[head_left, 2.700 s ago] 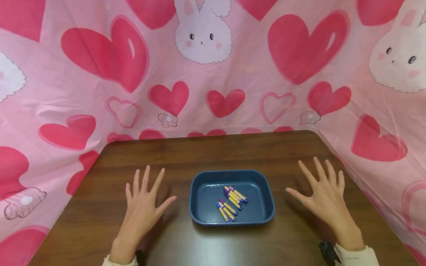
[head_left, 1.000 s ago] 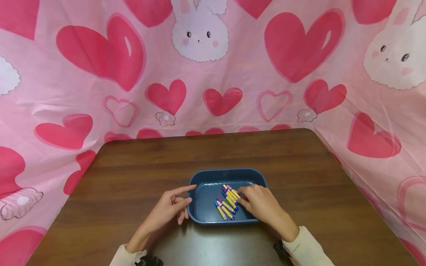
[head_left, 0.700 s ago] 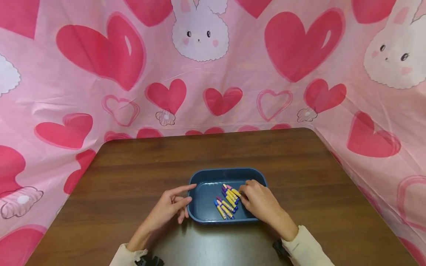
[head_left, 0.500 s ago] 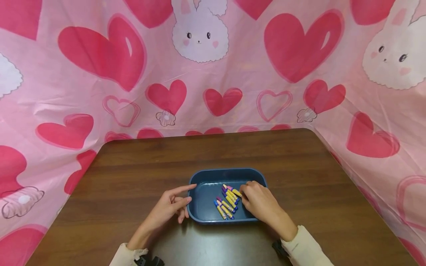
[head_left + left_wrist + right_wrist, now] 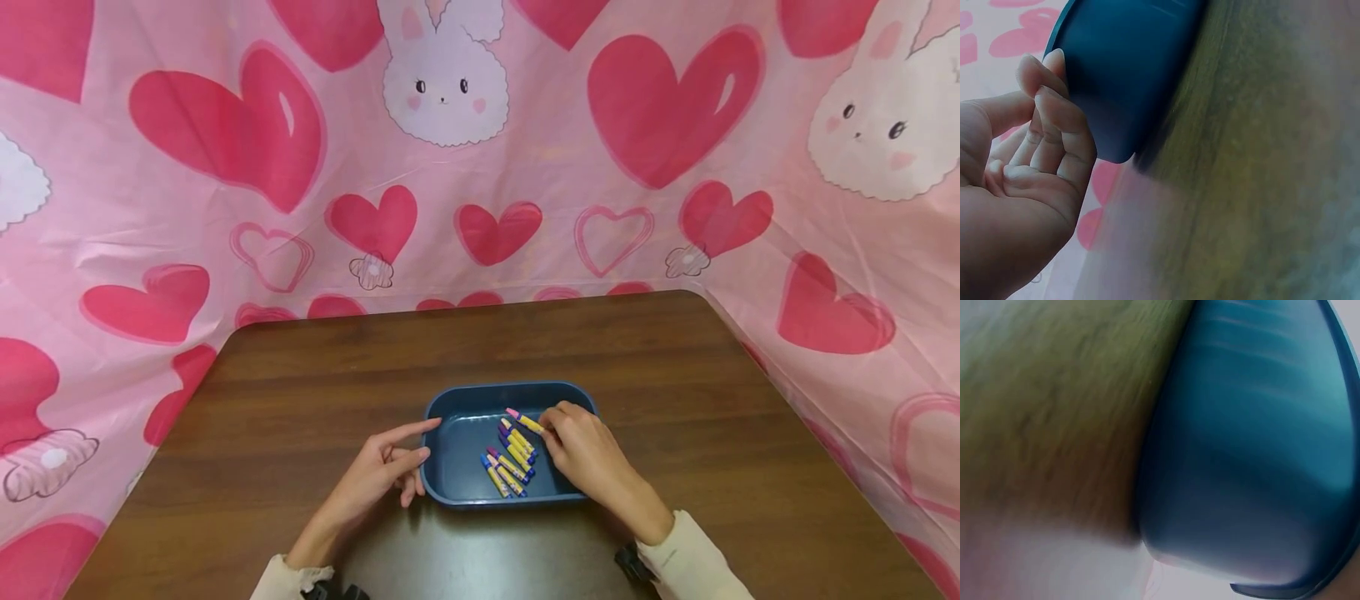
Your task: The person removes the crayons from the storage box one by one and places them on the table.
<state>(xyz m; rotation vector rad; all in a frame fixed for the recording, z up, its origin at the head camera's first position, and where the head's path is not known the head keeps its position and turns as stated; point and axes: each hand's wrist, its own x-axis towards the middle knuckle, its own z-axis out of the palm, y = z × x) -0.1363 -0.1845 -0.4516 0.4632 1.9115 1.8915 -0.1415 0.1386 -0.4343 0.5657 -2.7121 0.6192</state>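
In the head view, my right hand [image 5: 583, 442] pinches the lower end of a yellow-wrapped pink crayon [image 5: 524, 419] between thumb and fingers, over the right part of a dark blue tray [image 5: 510, 502]. Left of and below it, several more yellow-and-blue crayons [image 5: 510, 472] lie slanted on the tray's floor. My left hand [image 5: 382, 467] touches the tray's left rim with an extended index finger and thumb; its other fingers are bent beside the outer wall. The left wrist view shows this hand [image 5: 1035, 156] against the tray's side. The right wrist view shows mostly the tray's outer wall [image 5: 1254, 444], without the fingertips.
A dark brown wooden table [image 5: 360, 358] carries the tray. Pink cloth [image 5: 442, 183] printed with hearts and rabbits hangs behind the table and along both sides. Black straps [image 5: 633, 562] sit at both wrists, by the cream sleeves [image 5: 693, 554].
Both hands have come in from the table's sides to the tray. The right hand has taken hold of the pink crayon and drawn it up and away from the others. The left hand stays at the rim.
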